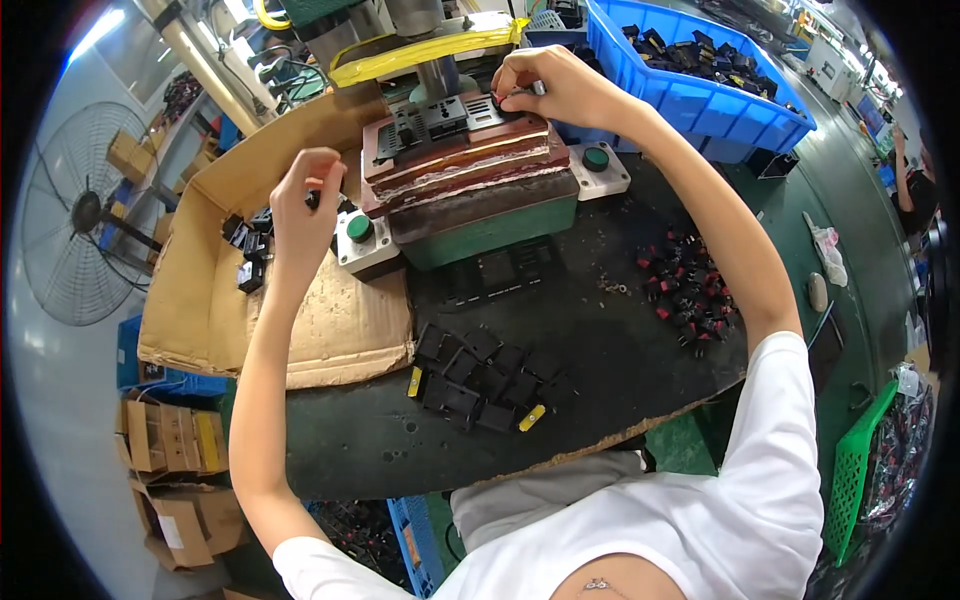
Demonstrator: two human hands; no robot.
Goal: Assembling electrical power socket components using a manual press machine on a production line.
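My right hand [562, 88] is at the right end of the press fixture [455, 120], its fingers pinched round a small dark part [541, 88]; the fingers hide most of it. My left hand [308, 200] is raised left of the fixture, above the cardboard tray's edge, with fingers curled. Something dark shows between them, too small to make out. Slotted metal plates and black pieces lie on the fixture's top, under the press ram [437, 78]. Green push buttons [360, 229] [596, 159] sit in metal housings on either side of the fixture.
A cut-open cardboard box [340, 335] at left holds black parts. Black housings [470, 375] lie on the dark table nearer me; red-and-black parts [690, 290] are heaped under my right forearm. A blue crate [720, 115] of black parts stands at back right. A fan [85, 212] is far left.
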